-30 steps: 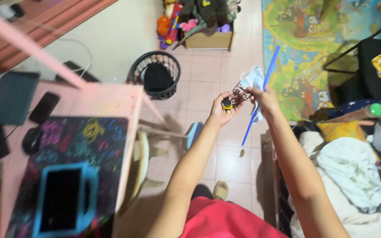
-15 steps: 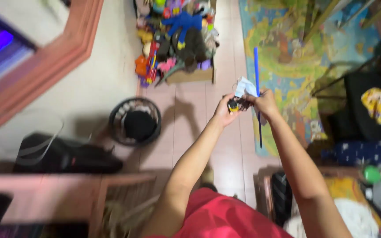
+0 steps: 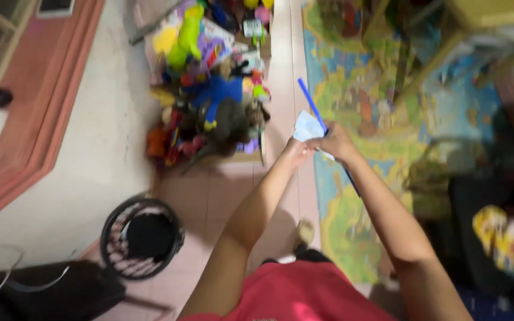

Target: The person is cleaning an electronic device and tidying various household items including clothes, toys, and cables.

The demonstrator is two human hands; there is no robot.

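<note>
Here, a pale blue cloth (image 3: 307, 126) and a thin blue stick (image 3: 312, 106) are held up at arm's length, over the tiled floor (image 3: 221, 196) beside a colourful mat (image 3: 343, 89). The stick slants past the right hand (image 3: 335, 142), closed around stick and cloth together; a loose grip could let either drop. The left hand (image 3: 297, 152) is curled shut just beside it, touching; its contents are hidden. A toy pile (image 3: 209, 89) and black basket (image 3: 143, 238) lie beyond.

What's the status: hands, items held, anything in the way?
Both hands together, raised: right hand holds blue stick and pale cloth. Left hand closed, contents hidden. Toy pile beyond, untouched.
</note>
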